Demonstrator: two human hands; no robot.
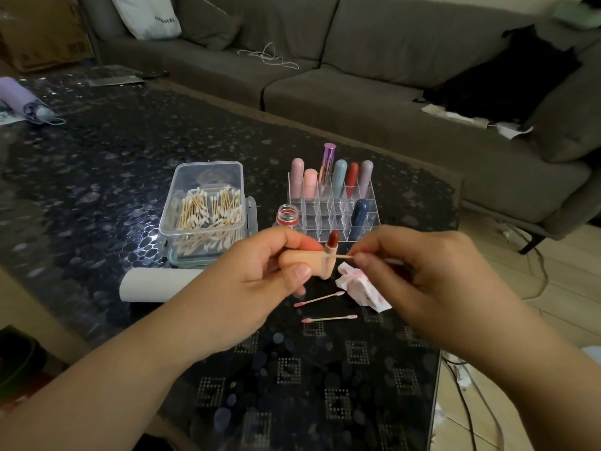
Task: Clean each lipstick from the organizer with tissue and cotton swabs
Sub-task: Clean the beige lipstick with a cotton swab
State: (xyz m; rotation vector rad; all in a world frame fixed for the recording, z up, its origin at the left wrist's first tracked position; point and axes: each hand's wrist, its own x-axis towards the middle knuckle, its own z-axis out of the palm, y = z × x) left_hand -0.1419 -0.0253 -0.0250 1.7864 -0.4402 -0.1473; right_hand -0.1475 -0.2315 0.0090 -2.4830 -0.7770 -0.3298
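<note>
Above the dark patterned table's [97, 177] near edge, the left hand [247, 281] grips an opened lipstick [312, 260]; the right hand [419, 271] pinches a cotton swab [341, 256] against it. Bag lettering on the grey sofa [357, 92] is unreadable.

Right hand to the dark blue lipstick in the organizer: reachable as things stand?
Probably yes. The dark blue lipstick stands alone in the front rows just beyond the right hand, with nothing between. But that hand is pinching a cotton swab, so it would need freeing first.

Both forearms reach forward; left hand [260, 271] curled in a grip, right hand [413, 268] pinching.
</note>
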